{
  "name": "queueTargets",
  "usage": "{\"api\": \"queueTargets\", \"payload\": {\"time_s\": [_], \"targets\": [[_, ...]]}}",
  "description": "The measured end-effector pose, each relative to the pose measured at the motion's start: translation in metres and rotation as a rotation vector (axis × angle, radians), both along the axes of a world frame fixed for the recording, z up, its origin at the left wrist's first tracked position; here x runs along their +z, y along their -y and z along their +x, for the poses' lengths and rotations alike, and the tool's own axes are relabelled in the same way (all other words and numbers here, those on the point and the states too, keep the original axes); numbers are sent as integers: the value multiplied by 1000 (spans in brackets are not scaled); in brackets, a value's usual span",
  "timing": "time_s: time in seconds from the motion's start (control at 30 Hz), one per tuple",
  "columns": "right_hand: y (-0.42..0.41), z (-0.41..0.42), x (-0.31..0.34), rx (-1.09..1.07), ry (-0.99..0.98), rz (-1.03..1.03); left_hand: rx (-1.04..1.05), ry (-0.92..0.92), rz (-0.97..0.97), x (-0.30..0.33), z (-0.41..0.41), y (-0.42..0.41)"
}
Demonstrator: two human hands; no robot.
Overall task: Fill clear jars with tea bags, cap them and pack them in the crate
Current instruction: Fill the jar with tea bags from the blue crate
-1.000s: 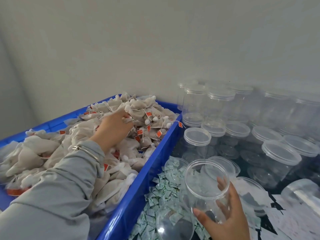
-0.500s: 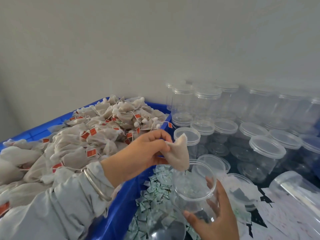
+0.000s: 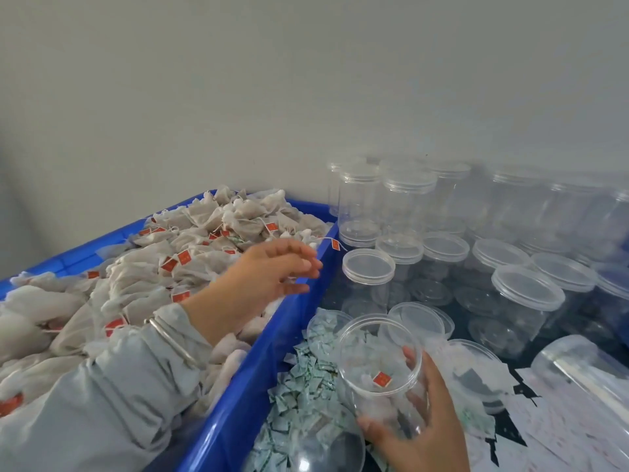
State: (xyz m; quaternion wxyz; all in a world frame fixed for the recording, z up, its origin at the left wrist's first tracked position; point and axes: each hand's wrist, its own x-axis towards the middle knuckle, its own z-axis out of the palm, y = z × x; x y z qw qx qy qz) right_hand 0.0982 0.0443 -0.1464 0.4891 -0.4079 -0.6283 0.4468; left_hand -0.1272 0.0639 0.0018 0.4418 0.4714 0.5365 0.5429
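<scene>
Your right hand point(image 3: 422, 422) is wrapped around an uncapped clear jar point(image 3: 381, 369), thumb on the near side and fingers curled behind its wall, holding it tilted with the mouth toward you. Inside the jar lies a tea bag point(image 3: 371, 386) with its small red tag point(image 3: 382, 379) showing through the plastic. Your left hand point(image 3: 269, 277) hovers above the right rim of the blue crate point(image 3: 258, 369), fingers loosely spread and holding nothing; it is blurred, so finer detail is hard to make out. A grey sleeve point(image 3: 102, 396) covers that arm, with a metal bangle point(image 3: 170, 338) at the wrist. The crate is heaped with tea bags point(image 3: 143, 277), many showing red tags. Just right of the crate, below and beside the held jar, sits a pile of small pale green sachets point(image 3: 303, 393). Beyond it stand many capped clear jars point(image 3: 408, 206), the nearest rows lower, the far ones taller against the grey wall point(image 3: 306, 80). A loose clear lid point(image 3: 422, 318) rests just behind the held jar.
</scene>
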Motion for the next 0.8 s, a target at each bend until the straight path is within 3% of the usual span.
{"api": "queueTargets", "payload": {"time_s": [0.07, 0.17, 0.33, 0.43, 0.53, 0.67, 0.8], "targets": [[-1, 2, -2, -7, -3, 0, 268, -212, 19, 0, -21, -8], [-2, 2, -3, -6, -5, 18, 572, -691, 49, -1, -54, -12], [-1, 0, -4, 0, -22, 15, 691, -923, -80, -4, -101, -7], [0, -1, -5, 24, -35, 21, 594, -1053, -287, -11, -109, -6], [0, 0, -7, 57, -59, 46, 382, -1304, -526, -21, -105, -7], [-1, 1, -8, 72, -57, 42, 231, -1486, -596, -25, -104, -6], [-1, 2, -5, 70, -39, 36, 189, -1546, -593, -27, -106, -7]]}}
